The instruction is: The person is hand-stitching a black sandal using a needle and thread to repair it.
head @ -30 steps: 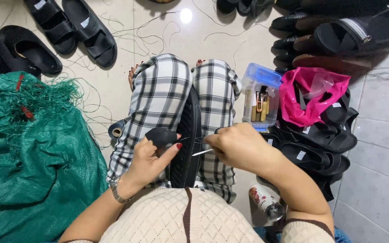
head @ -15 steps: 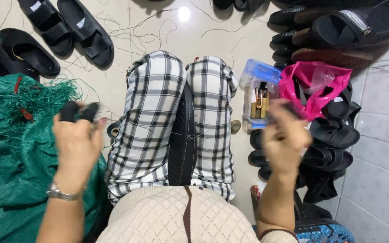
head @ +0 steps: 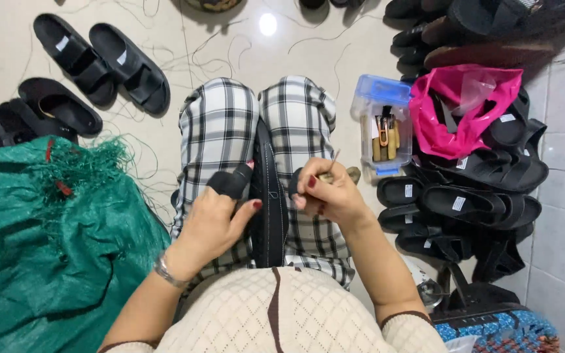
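My left hand (head: 214,219) steadies the black sandal (head: 268,209) between my knees; my right hand (head: 328,193) pinches a needle (head: 332,159), which could slip and prick me.

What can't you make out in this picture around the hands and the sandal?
- Head view: sandal lower part, wedged between the knees and covered by the left hand.
- Tool in right hand: mostly hidden in the fist.
- Clear box contents: too small.

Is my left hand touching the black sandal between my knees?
Touching. The head view shows the left hand with its fingertips pressed against the edge of the black sandal standing on edge between the checked trouser legs.
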